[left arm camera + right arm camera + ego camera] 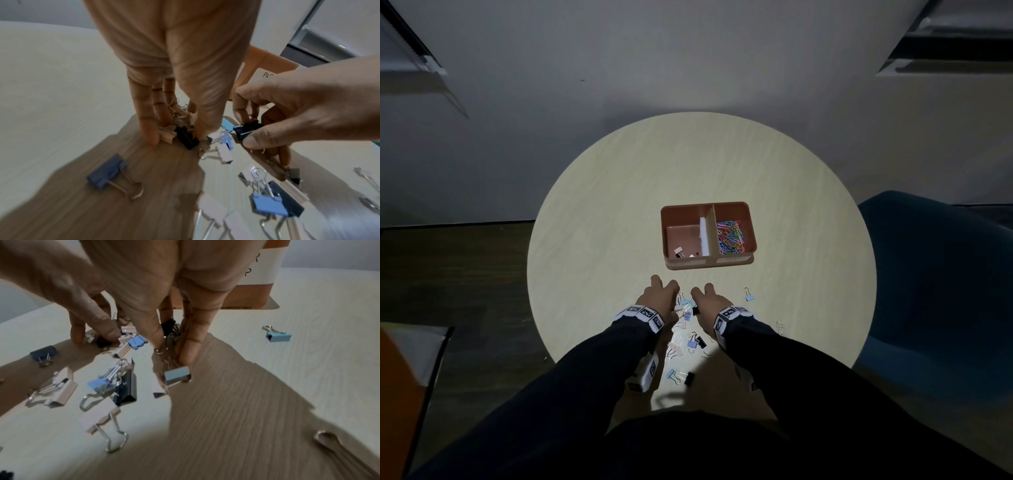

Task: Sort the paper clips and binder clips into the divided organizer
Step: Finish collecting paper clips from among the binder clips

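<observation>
You were working in what looked like an office or meeting room: a round, pale wood-grain table [619, 192] stood against a plain white wall [688, 51], with a dark blue upholstered chair [928, 274] beside it. Dark wood flooring [448, 267] ran under it, and grey metal-framed fittings [945, 44] sat at the upper corners.
</observation>
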